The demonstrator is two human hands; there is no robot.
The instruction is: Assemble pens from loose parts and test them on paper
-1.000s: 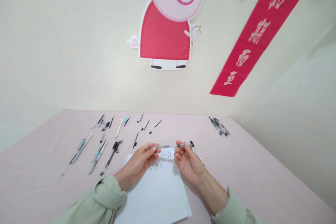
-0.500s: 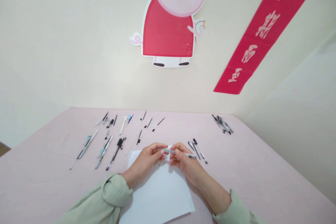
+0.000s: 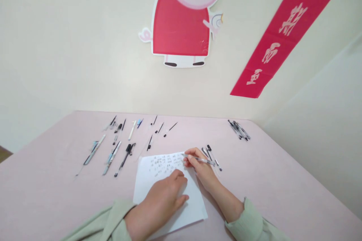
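Observation:
Between the fingers of my right hand (image 3: 201,168) is a slim clear pen (image 3: 204,160), its front end pointing left over the upper right of a white sheet of paper (image 3: 178,220). Whether the tip touches the paper, I cannot tell. Several rows of dark handwriting cover the sheet's upper part. My left hand (image 3: 164,197) is over the middle of the sheet, holding nothing, thumb apart from the bent fingers. Just right of my right hand lie a dark pen part (image 3: 209,148) and a clear tube with a black end (image 3: 217,163).
On the pink-covered table (image 3: 268,180), pens and pen parts lie at the left, among them a black pen (image 3: 123,162) and a cream barrel (image 3: 132,130). Several dark refills (image 3: 171,128) lie at back centre. A bundle of clear pens (image 3: 239,130) is at back right, before the wall.
My left hand has let go of the pen and come down and toward me over the paper. The pen stays in my right hand, and the handwriting is now uncovered.

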